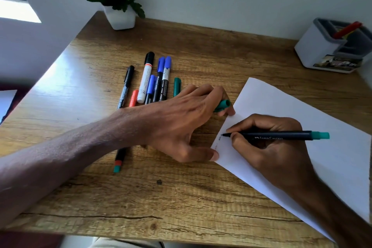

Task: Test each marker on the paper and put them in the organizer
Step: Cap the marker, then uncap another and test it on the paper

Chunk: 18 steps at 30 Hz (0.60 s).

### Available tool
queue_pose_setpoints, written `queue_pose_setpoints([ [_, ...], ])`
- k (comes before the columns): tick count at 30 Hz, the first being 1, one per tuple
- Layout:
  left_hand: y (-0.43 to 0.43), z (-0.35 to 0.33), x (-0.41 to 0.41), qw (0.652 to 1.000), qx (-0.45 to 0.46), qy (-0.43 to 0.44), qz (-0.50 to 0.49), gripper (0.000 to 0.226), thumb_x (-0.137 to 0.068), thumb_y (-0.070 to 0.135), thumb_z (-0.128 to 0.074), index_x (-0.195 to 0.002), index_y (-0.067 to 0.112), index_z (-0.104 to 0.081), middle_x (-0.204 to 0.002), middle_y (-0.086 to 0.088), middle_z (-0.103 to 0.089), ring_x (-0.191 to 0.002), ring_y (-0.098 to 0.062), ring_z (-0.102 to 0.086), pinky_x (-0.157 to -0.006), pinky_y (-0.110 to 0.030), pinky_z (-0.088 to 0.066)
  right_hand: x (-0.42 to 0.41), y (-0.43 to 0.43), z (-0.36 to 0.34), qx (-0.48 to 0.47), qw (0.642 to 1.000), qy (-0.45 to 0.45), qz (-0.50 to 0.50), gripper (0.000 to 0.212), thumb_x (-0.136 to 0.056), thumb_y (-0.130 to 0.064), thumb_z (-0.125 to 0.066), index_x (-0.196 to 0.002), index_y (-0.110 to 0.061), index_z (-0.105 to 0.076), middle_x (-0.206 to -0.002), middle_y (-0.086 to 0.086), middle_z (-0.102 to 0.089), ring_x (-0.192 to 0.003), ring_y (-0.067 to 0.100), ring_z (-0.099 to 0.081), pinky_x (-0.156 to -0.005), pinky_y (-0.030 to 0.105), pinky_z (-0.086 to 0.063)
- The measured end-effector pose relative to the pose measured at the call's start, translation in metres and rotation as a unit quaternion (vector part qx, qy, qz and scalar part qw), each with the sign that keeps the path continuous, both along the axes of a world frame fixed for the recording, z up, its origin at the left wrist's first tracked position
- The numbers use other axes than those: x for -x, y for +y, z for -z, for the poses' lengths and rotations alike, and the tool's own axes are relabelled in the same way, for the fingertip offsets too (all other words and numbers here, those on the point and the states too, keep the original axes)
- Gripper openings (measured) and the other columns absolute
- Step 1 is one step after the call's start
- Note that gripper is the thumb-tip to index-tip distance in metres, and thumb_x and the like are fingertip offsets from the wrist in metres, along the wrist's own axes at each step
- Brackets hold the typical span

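Marker (281, 136) pinched in the right fingers (249, 125) touches the paper (302, 106) while left fingers (218, 93) curl round its green cap (223, 104).

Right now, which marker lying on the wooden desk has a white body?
The thick white marker with a black cap, the fattest in the row; the other marker bodies showing there are dark and slimmer.

Our desk (181, 197) layout
We find markers (163, 78) left of the paper (332, 167), organizer (314, 50) behind it, plant pot (120, 18) back left.
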State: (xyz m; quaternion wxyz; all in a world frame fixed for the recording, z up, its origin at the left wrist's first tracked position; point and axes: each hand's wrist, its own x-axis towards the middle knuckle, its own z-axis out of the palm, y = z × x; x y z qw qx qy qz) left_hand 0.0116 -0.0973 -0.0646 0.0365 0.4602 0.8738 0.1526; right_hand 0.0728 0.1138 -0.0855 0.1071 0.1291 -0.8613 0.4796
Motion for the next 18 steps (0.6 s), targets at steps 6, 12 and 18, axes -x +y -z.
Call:
queue_pose_setpoints([
  [6,0.0001,-0.0003,-0.0005,1.0,-0.003,0.005,-0.001,0.08,-0.079,0.069,-0.066,-0.132,0.017,-0.036,-0.113,0.009,-0.039,-0.099,-0.003,-0.026,-0.095,-0.002,-0.016,0.0004,0.0007,-0.0001,-0.005,1.0,-0.002,0.006,0.007,-0.077,-0.012,-0.074,-0.078,-0.014,-0.081,-0.073,-0.008,-0.077,-0.072,0.006,-0.074,-0.065,0.013,-0.055],
  [12,0.0005,0.0004,-0.0001,1.0,-0.002,0.004,0.0,0.083,-0.079,0.069,-0.066,-0.135,0.014,-0.037,-0.119,0.006,-0.044,-0.107,-0.01,-0.034,-0.094,-0.016,-0.024,0.0016,0.0008,-0.0003,-0.006,1.0,0.002,0.01,0.007,-0.077,-0.012,-0.074,-0.079,-0.014,-0.081,-0.072,-0.009,-0.076,-0.072,0.006,-0.074,-0.066,0.013,-0.055],
  [18,-0.0005,-0.0011,-0.0009,1.0,-0.011,0.027,0.005,0.072,-0.078,0.067,-0.068,-0.118,0.018,-0.034,-0.105,0.01,-0.035,-0.092,-0.003,-0.023,-0.092,0.001,-0.016,0.0024,0.0033,0.0006,-0.012,1.0,-0.002,0.004,0.011,-0.082,0.0,-0.079,-0.081,-0.011,-0.08,-0.07,-0.009,-0.074,-0.058,0.002,-0.069,-0.059,0.012,-0.052],
])
